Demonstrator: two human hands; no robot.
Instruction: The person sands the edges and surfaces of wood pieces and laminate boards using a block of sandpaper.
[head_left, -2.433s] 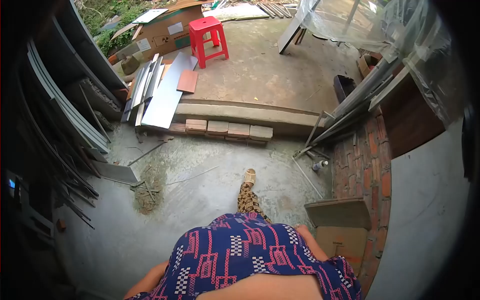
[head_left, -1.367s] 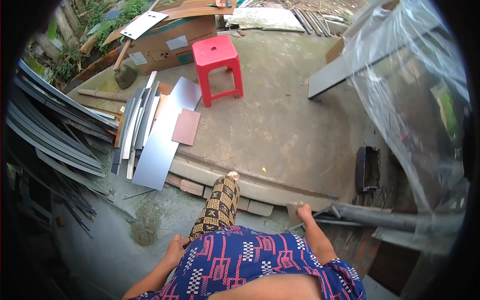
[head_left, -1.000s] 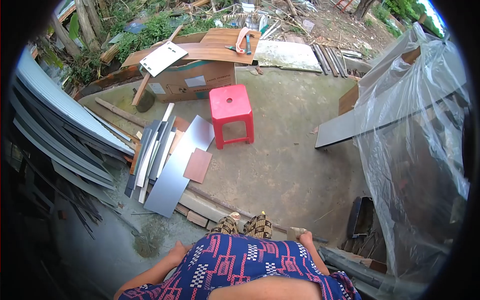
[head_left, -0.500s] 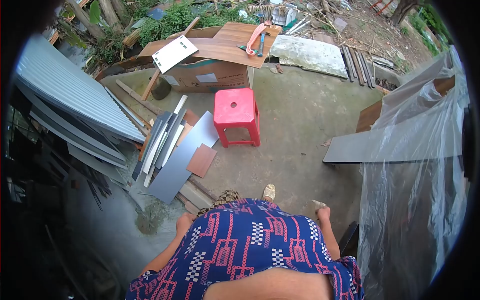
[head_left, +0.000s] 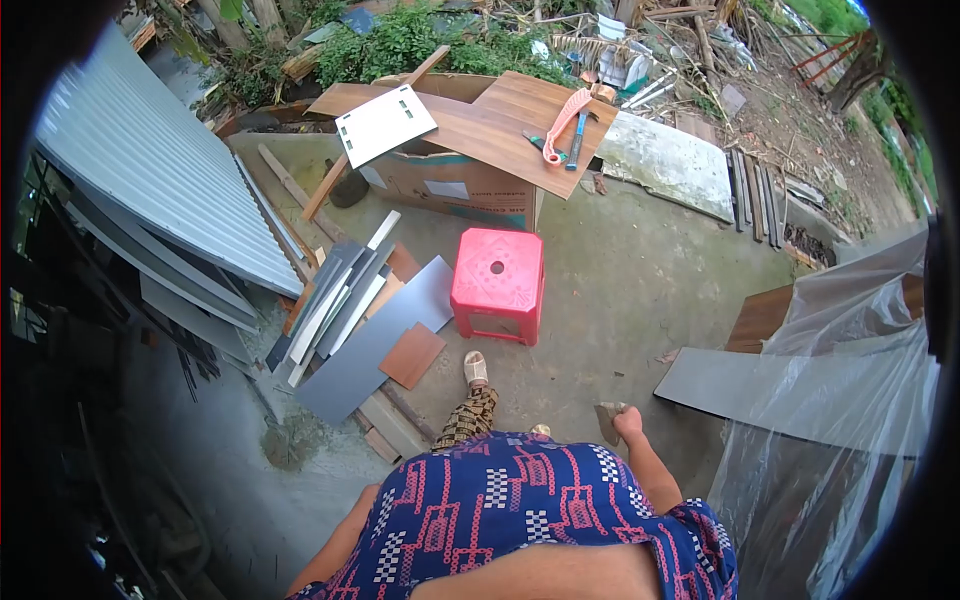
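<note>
My right hand (head_left: 628, 421) hangs low beside my body, its fingers closed on a small flat grey-brown piece (head_left: 608, 421) whose exact kind I cannot make out. Of my left side only the forearm (head_left: 343, 535) shows; the hand is hidden behind my patterned shirt (head_left: 500, 510). Ahead of me stands a red plastic stool (head_left: 497, 285) with a hole in its seat. Beyond it, a wood-grain board (head_left: 470, 130) lies over a cardboard box (head_left: 450, 190). On that board rest a hammer (head_left: 576, 140), a curved pink object (head_left: 562, 125) and a white panel with slots (head_left: 385, 125).
Stacked strips (head_left: 335, 305), a grey board (head_left: 390, 340) and a small brown board (head_left: 413, 356) lie on the floor at left. Corrugated sheeting (head_left: 160, 160) leans farther left. At right, a grey panel (head_left: 790, 395) juts out under clear plastic sheeting (head_left: 850, 480).
I have stepped forward, and one slippered foot now shows ahead of me. The stool and box sit lower in view. My right hand has swung forward; my left hand has dropped out of sight.
</note>
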